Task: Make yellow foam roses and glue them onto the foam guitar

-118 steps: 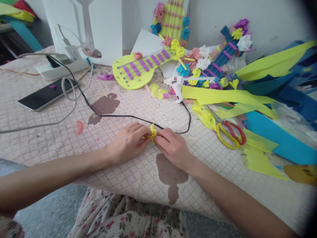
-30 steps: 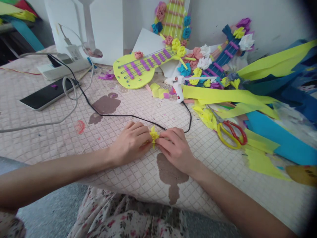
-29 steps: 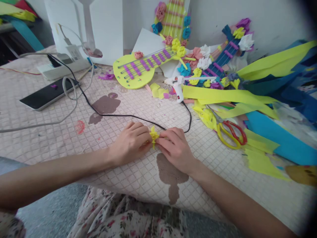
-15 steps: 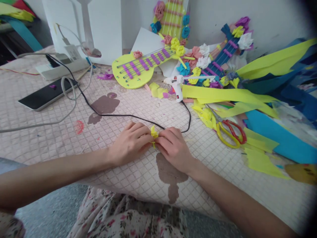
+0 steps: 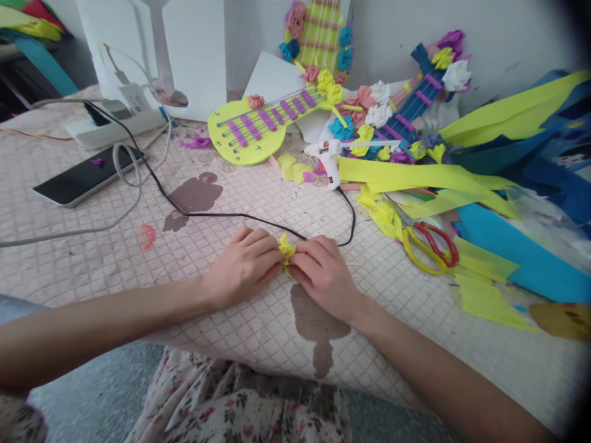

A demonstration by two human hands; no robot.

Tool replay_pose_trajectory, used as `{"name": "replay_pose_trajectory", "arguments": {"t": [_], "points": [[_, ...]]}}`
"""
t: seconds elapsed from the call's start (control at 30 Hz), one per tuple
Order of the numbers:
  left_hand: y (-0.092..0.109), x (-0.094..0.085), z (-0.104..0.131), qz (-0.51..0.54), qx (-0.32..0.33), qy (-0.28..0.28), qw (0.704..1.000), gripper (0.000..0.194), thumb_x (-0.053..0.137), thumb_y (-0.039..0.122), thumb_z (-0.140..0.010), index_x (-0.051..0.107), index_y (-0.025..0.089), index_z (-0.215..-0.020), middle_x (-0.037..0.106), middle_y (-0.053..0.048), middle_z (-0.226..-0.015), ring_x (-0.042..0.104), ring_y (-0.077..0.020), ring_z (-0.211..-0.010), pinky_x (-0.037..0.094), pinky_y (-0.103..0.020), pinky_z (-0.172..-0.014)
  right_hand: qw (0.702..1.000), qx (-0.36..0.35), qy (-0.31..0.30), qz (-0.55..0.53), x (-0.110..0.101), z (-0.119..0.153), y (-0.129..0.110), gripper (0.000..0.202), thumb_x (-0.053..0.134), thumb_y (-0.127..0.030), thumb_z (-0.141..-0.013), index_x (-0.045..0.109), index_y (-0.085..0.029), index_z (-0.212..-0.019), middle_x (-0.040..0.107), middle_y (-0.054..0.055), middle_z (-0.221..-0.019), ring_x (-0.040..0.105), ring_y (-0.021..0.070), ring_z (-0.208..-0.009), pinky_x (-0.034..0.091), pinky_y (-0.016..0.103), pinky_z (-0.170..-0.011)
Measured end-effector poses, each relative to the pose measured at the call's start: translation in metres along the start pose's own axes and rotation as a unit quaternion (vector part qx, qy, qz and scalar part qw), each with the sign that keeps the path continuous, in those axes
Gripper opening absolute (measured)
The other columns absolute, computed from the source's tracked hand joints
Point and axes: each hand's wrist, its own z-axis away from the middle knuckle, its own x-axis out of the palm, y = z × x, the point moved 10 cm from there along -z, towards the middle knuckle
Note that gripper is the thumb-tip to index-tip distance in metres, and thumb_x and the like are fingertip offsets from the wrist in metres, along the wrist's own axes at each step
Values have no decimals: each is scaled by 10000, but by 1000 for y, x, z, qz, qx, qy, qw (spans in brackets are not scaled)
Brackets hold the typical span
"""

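Across a pale, grid-patterned cloth (image 5: 258, 191), a person's left hand (image 5: 244, 263) and right hand (image 5: 327, 274) pinch a small, crumpled yellow piece (image 5: 285, 245) between them, just in front of a black cord (image 5: 217, 215).

Craft workspace (glue gun (image 5: 329, 167), scissors (image 5: 420, 229), yellow strip (image 5: 406, 176)).

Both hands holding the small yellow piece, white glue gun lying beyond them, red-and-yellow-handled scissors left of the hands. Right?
One error: the scissors lie to the right of the hands, not the left, as the head view shows. The rest holds: left hand and right hand hold the small yellow piece, and the white glue gun lies beyond them.
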Motion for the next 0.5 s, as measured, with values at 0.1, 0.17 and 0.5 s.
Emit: {"name": "replay_pose_trajectory", "arguments": {"t": [0.1,0.17,0.5], "points": [[-1,-1,0,6,-6,6,1000,144,496,228,-899,606,177,-821,597,-16,-789,503,-152,-784,348,-318,-702,1000,-3,-8,15,2,-1,-1,174,490,-184,-890,606,-185,-761,597,46,-843,478,184,-851,399,349,-741],[-3,-2,0,8,-12,12,1000,111,517,228,-886,602,183,-829,601,-13,-801,507,-154,-795,349,-320,-711,1000,-5,-15,26,3,-1,-1,169,490,-188,-893,604,-182,-769,601,44,-840,477,183,-850,391,347,-746],[1,-1,-1,-17,-4,6,1000,147,490,230,-903,607,182,-829,609,-22,-802,507,-170,-806,343,-331,-714,998,10,-30,49,7,0,1,189,432,-175,-920,595,-173,-824,615,45,-869,476,180,-855,359,362,-778]]}}
